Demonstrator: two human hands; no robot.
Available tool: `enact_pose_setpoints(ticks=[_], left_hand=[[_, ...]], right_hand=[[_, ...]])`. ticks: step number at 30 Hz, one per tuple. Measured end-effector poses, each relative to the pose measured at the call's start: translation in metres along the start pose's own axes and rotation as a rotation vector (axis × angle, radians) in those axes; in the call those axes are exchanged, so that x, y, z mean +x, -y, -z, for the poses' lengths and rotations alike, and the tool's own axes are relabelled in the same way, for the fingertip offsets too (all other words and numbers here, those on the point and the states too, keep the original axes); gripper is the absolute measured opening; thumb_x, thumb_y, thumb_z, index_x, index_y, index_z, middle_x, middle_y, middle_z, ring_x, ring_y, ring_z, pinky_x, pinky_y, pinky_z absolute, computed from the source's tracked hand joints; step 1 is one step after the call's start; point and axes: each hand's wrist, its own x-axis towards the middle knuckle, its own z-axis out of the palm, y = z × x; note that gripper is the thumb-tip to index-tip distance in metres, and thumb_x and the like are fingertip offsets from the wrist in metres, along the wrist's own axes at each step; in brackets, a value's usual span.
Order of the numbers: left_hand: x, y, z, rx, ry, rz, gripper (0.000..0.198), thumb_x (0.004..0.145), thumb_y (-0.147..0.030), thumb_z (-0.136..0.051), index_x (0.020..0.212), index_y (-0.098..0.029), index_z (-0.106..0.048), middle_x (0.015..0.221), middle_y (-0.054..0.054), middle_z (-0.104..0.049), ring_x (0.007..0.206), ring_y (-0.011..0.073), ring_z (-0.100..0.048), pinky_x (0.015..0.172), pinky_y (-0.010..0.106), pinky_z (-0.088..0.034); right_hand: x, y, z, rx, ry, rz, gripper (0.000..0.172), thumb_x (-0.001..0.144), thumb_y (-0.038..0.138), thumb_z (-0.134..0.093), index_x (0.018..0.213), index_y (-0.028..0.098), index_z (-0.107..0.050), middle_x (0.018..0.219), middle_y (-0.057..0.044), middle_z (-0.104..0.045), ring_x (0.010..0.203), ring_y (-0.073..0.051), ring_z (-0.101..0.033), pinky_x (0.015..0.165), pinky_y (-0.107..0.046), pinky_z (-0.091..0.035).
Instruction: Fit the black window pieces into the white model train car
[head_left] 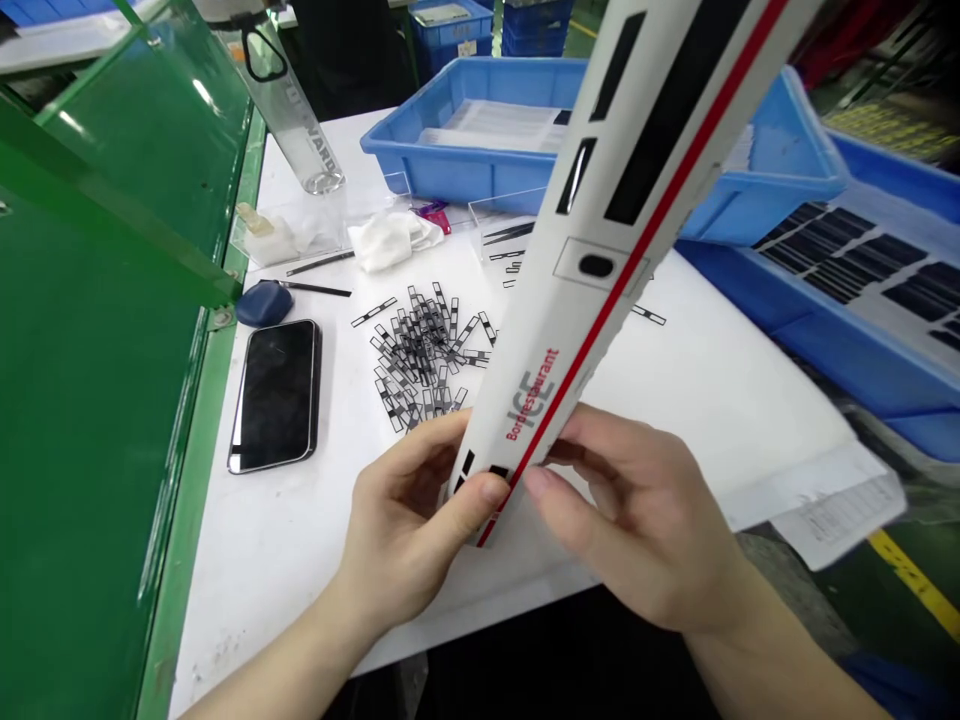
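Tilted steeply across the view, a white model ICE restaurant carriage [622, 200] with a red stripe, black window openings and red lettering, held in the air above the table, its far end running out of the top of the frame. At its lower end, the left hand [409, 525] closed in a firm pinch, thumb and fingers wrapped round the shell; the right hand [645, 520] gripping from the opposite side, fingertips [536, 482] pressed against the same end. Below and beyond the hands, on a white sheet [247, 570] covering the table: a loose pile of small black-and-clear window strips [424, 355], with a few more strips lying apart from it; black tweezers [319, 289] just beside a navy pouch [264, 303]; a black smartphone [276, 396] to the left of the pile; a crumpled white cloth [390, 240] farther back. Behind those, a clear acrylic box [502, 225] holding dark tweezers, a tall clear cylinder [300, 120] and a blue plastic tray [480, 170] with white sheets inside. At the right, a second blue tray [847, 290] carrying rows of dark strips. Along the left edge, a green bench frame [112, 400].
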Motion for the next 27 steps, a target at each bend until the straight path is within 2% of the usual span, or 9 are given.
enact_pose_setpoints(ticks=[2, 3, 6, 8, 10, 13, 19, 23, 27], left_hand=[[0.001, 0.0, 0.0, -0.019, 0.016, 0.007, 0.03, 0.089, -0.016, -0.081, 0.117, -0.027, -0.078, 0.112, 0.001, -0.08, 0.108, 0.0164, -0.073, 0.092, 0.02, -0.057], [0.002, 0.0, 0.001, -0.031, 0.02, 0.032, 0.03, 0.088, -0.016, -0.081, 0.117, -0.026, -0.078, 0.112, 0.001, -0.08, 0.107, 0.0162, -0.073, 0.091, 0.02, -0.058], [0.002, -0.003, 0.001, -0.068, 0.026, 0.1, 0.024, 0.089, -0.018, -0.08, 0.112, -0.023, -0.076, 0.106, 0.002, -0.079, 0.089, 0.0134, -0.072, 0.071, 0.018, -0.059], [0.001, -0.006, 0.0, -0.073, 0.025, 0.112, 0.021, 0.087, -0.02, -0.082, 0.107, -0.022, -0.075, 0.099, 0.001, -0.078, 0.078, 0.0123, -0.069, 0.063, 0.018, -0.057], [0.001, -0.007, -0.001, -0.039, -0.008, 0.107, 0.02, 0.086, -0.019, -0.083, 0.104, -0.021, -0.074, 0.096, 0.001, -0.078, 0.078, 0.0128, -0.069, 0.067, 0.02, -0.058], [0.001, -0.004, 0.0, -0.005, -0.023, 0.079, 0.021, 0.086, -0.019, -0.083, 0.105, -0.02, -0.075, 0.099, 0.003, -0.078, 0.091, 0.0174, -0.073, 0.077, 0.023, -0.059], [0.001, 0.002, 0.004, -0.019, 0.093, -0.023, 0.028, 0.089, -0.018, -0.08, 0.116, -0.022, -0.075, 0.12, 0.005, -0.078, 0.111, 0.022, -0.073, 0.094, 0.027, -0.059], [0.0, -0.003, 0.0, 0.074, 0.066, -0.029, 0.026, 0.095, -0.022, -0.073, 0.122, -0.02, -0.075, 0.123, 0.007, -0.078, 0.108, 0.0235, -0.075, 0.092, 0.03, -0.061], [0.001, -0.005, -0.002, 0.149, -0.011, -0.038, 0.019, 0.094, -0.025, -0.075, 0.112, -0.018, -0.079, 0.117, 0.007, -0.08, 0.105, 0.0245, -0.076, 0.091, 0.031, -0.062]], right_hand=[[-0.002, -0.001, 0.001, 0.011, 0.024, -0.015, 0.042, 0.094, 0.003, -0.057, 0.123, 0.028, -0.071, 0.119, 0.0, -0.073, 0.109, -0.019, -0.07, 0.095, -0.029, -0.058], [-0.003, -0.001, 0.001, 0.008, 0.029, -0.009, 0.044, 0.093, 0.002, -0.057, 0.124, 0.029, -0.071, 0.12, 0.0, -0.073, 0.111, -0.019, -0.07, 0.095, -0.03, -0.057], [-0.006, -0.001, -0.001, -0.015, 0.013, 0.02, 0.05, 0.089, -0.002, -0.057, 0.125, 0.029, -0.071, 0.121, 0.0, -0.073, 0.112, -0.02, -0.069, 0.091, -0.029, -0.057], [-0.007, -0.001, -0.004, -0.033, -0.004, 0.023, 0.052, 0.087, -0.004, -0.057, 0.125, 0.03, -0.071, 0.12, 0.0, -0.074, 0.11, -0.02, -0.069, 0.087, -0.029, -0.058], [-0.007, -0.002, -0.005, -0.045, -0.013, 0.007, 0.053, 0.085, -0.005, -0.056, 0.122, 0.031, -0.072, 0.118, 0.001, -0.074, 0.109, -0.02, -0.07, 0.085, -0.029, -0.058], [-0.004, -0.002, -0.006, -0.032, -0.013, -0.009, 0.051, 0.085, -0.005, -0.056, 0.118, 0.03, -0.073, 0.115, 0.002, -0.075, 0.108, -0.021, -0.071, 0.084, -0.029, -0.058], [-0.004, 0.005, -0.004, -0.053, -0.028, -0.008, 0.041, 0.088, -0.003, -0.055, 0.111, 0.025, -0.075, 0.105, 0.001, -0.075, 0.093, -0.018, -0.071, 0.084, -0.03, -0.058], [-0.007, 0.009, -0.006, -0.114, -0.019, -0.029, 0.04, 0.087, -0.004, -0.055, 0.107, 0.024, -0.075, 0.089, 0.003, -0.071, 0.081, -0.014, -0.067, 0.094, -0.031, -0.057], [-0.006, 0.004, -0.012, -0.048, -0.037, -0.052, 0.042, 0.086, -0.004, -0.055, 0.115, 0.022, -0.071, 0.103, 0.001, -0.074, 0.092, -0.016, -0.071, 0.094, -0.03, -0.058]])
